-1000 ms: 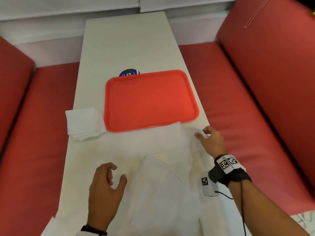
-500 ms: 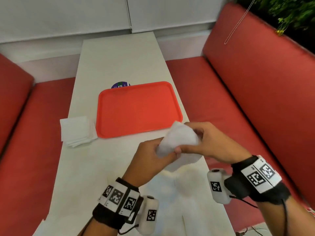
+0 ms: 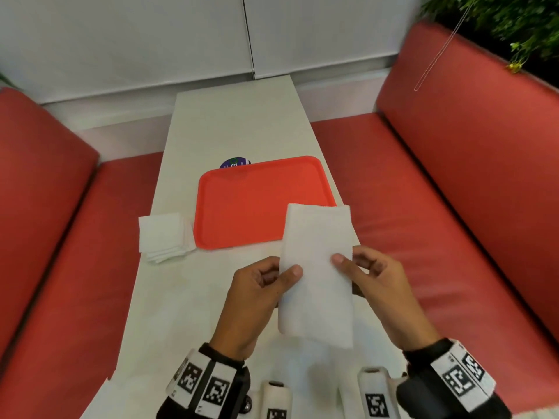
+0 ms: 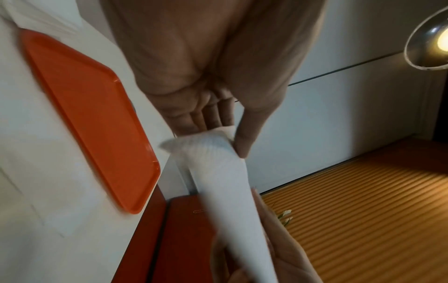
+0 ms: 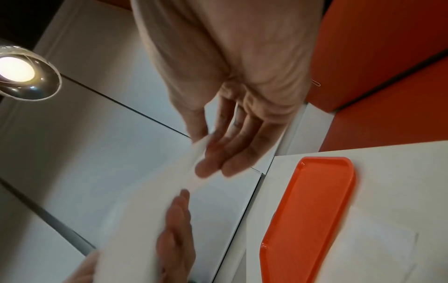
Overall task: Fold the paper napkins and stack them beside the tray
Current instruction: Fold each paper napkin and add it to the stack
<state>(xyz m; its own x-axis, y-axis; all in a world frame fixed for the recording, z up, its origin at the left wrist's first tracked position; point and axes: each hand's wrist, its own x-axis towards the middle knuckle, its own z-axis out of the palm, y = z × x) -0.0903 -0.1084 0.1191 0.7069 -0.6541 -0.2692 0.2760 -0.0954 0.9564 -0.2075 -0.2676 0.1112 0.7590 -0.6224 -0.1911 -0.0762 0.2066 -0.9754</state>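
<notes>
A white paper napkin (image 3: 317, 267), folded into a long rectangle, is held upright above the table between both hands. My left hand (image 3: 266, 285) pinches its left edge with thumb on the front. My right hand (image 3: 363, 273) pinches the right edge the same way. In the left wrist view the napkin (image 4: 218, 162) runs from the thumb and fingers toward the other hand. In the right wrist view the napkin (image 5: 150, 206) is blurred, with the fingers behind it. An orange tray (image 3: 260, 204) lies on the table beyond the hands. A stack of folded napkins (image 3: 163, 237) sits left of the tray.
The narrow white table (image 3: 236, 122) runs away from me between two red benches (image 3: 453, 207). A round dark sticker (image 3: 234, 163) shows behind the tray. More white paper lies on the table under my wrists. A white wall closes the far end.
My right hand picked a napkin off the table; both hands bunched it in the air. Now it is spread as a long folded rectangle held between both hands. The view tilted upward.
</notes>
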